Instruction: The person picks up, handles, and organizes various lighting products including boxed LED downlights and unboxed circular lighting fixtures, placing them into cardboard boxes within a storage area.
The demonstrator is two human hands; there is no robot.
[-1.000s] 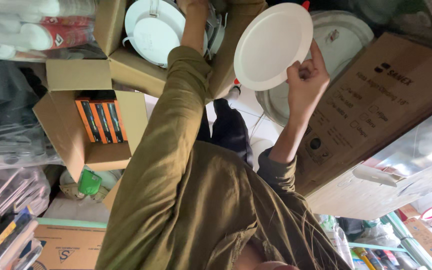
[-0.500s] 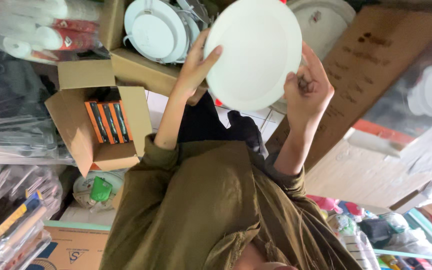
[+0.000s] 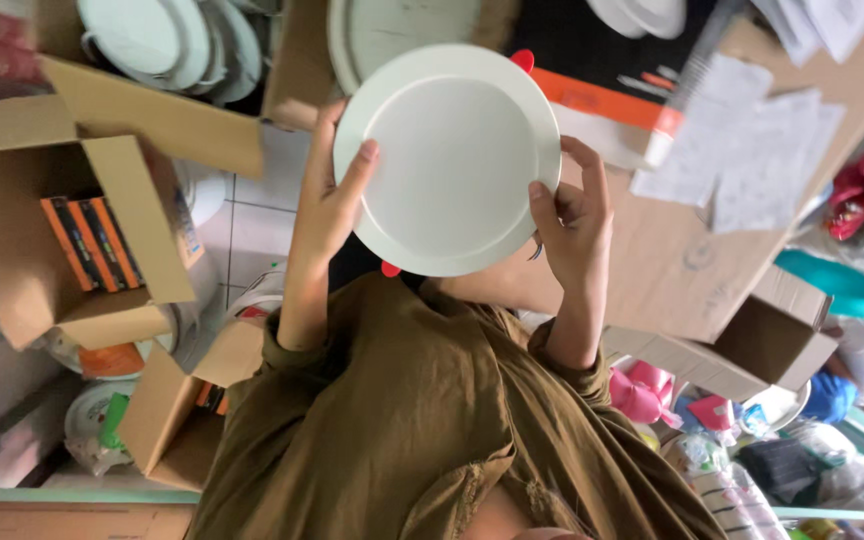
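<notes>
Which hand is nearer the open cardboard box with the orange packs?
Left. The left hand grips the left rim of the round white light panel, on the side toward the open cardboard box. The right hand holds the far rim, farther off.

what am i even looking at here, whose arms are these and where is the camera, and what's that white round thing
There is no machine here. The camera sits on a person's head and looks down, so the arms in olive-green sleeves are the wearer's own, and the scene appears tilted.

Both hands hold one thing: a round white disc with a raised rim, like a flat ceiling lamp. Small red clips show at its edge. The left hand grips its left side with the thumb lying across the front. The right hand grips its right side.

Around it is clutter. To the left, an open cardboard box holds orange and black packs. Above it, more white round discs are stacked. To the right lies a large cardboard sheet with loose papers on it. The floor is pale tile.
</notes>
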